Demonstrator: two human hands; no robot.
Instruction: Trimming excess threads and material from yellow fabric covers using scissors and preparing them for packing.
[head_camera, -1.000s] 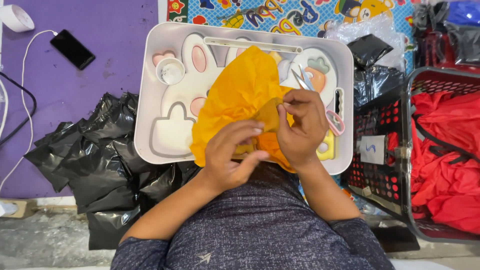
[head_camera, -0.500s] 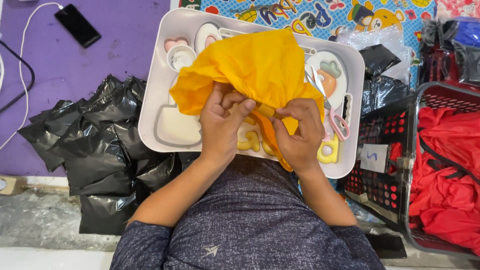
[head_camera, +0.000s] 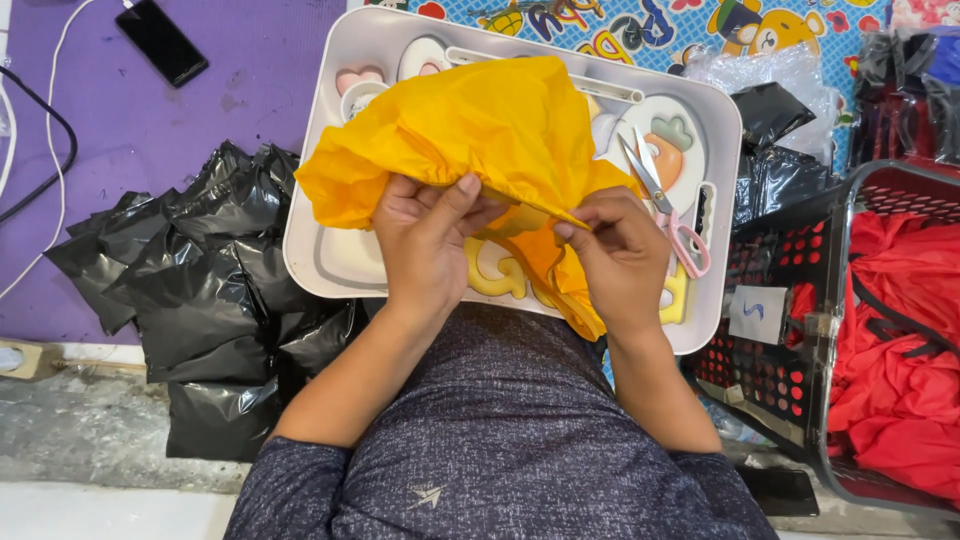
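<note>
A crumpled yellow-orange cloth (head_camera: 480, 135) lies over a white lap tray (head_camera: 330, 265) decorated with rabbit and carrot shapes. My left hand (head_camera: 425, 240) pinches the cloth's lower edge near the middle. My right hand (head_camera: 620, 255) grips the same edge a little to the right, so a taut fold runs between the two hands. Part of the cloth hangs down below my right hand. Small scissors with pink handles (head_camera: 665, 205) rest on the tray just right of my right hand.
A heap of black plastic bags (head_camera: 200, 290) lies left of the tray on a purple mat (head_camera: 250, 70), with a dark phone (head_camera: 160, 40) and cables further left. At the right stands a red and black basket (head_camera: 800, 330) holding red cloth (head_camera: 900, 380).
The cloth has been spread wider across the tray and shifted left. Both hands have moved apart along its edge, stretching a fold between them.
</note>
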